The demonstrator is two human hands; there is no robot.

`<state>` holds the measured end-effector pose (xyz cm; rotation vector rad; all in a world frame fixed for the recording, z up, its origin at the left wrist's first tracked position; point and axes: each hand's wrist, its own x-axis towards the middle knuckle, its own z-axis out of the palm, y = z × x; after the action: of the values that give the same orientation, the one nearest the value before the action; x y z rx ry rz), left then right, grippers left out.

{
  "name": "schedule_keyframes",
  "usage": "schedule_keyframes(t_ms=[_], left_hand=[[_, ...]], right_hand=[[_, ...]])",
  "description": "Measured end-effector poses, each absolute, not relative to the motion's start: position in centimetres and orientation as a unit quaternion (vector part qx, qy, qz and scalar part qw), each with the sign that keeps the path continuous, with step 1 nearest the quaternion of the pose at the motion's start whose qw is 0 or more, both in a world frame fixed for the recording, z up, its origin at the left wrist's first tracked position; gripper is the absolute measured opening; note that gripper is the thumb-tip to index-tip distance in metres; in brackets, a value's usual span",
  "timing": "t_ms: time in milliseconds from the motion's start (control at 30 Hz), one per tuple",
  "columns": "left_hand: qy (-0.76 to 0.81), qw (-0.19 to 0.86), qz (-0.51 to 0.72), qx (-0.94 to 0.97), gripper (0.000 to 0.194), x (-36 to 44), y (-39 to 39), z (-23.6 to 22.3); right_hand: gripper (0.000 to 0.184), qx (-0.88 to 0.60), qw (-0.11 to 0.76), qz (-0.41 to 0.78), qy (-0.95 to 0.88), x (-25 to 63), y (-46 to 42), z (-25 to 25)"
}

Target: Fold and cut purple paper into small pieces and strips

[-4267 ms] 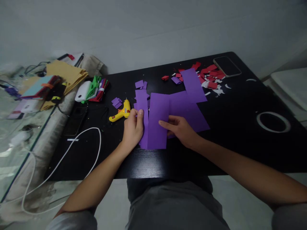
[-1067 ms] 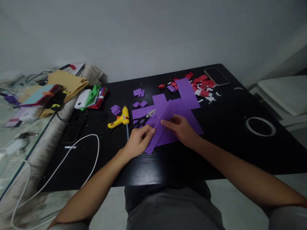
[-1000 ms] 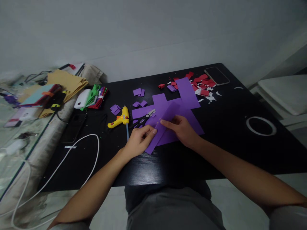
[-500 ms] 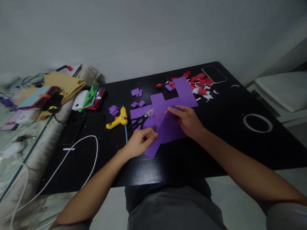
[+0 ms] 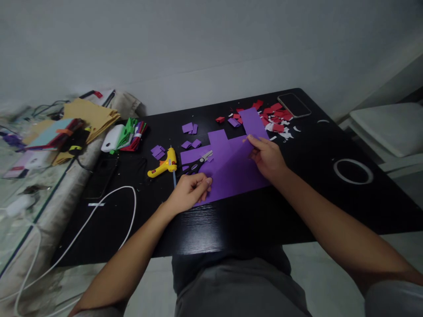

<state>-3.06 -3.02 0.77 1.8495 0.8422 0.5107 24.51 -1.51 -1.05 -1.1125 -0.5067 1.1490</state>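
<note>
My left hand (image 5: 193, 190) is closed, thumb against curled fingers, at the lower left of a large purple paper sheet (image 5: 238, 178). My right hand (image 5: 268, 157) pinches at the sheet's upper right. A purple paper strip appears to run between both hands, its outline blending with the sheet beneath. Black-handled scissors (image 5: 197, 164) lie partly on the sheet, beyond my left hand. A yellow glue gun (image 5: 164, 164) rests to their left. Two more purple strips, one at the top middle (image 5: 218, 137) and another at the back right (image 5: 253, 121), overlap the sheet.
Small folded purple pieces (image 5: 189, 128) lie behind the scissors. Red and white paper scraps (image 5: 276, 116) spread near a phone (image 5: 294, 105) at the back right. A tape ring (image 5: 353, 171) is at the right, a white cable (image 5: 135, 207) at the left, beside bundled coloured papers (image 5: 132, 134).
The strip's lower end, which stuck out below my left hand, has swung out of sight there. My right hand has shifted right, widening the gap between my hands.
</note>
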Motion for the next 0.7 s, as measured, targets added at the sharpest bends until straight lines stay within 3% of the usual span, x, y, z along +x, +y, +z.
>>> schedule_keyframes(t_ms=[133, 333, 467, 700], left_hand=[[0.342, 0.493, 0.25, 0.76, 0.042, -3.4, -3.0, 0.8], [0.368, 0.475, 0.362, 0.712, 0.036, -3.2, -2.9, 0.6], [0.379, 0.505, 0.352, 0.691, 0.03, -2.5, -2.7, 0.2], [0.386, 0.594, 0.285, 0.646, 0.041, -1.7, -3.0, 0.3]], right_hand=[[0.018, -0.506, 0.667, 0.498, -0.226, 25.1, -1.3, -1.1], [0.013, -0.485, 0.573, 0.602, -0.274, 23.4, -2.3, -0.6], [0.014, -0.403, 0.506, 0.697, -0.309, 21.2, -3.6, -0.1], [0.023, -0.347, 0.491, 0.731, -0.323, 19.7, -4.9, -0.5]])
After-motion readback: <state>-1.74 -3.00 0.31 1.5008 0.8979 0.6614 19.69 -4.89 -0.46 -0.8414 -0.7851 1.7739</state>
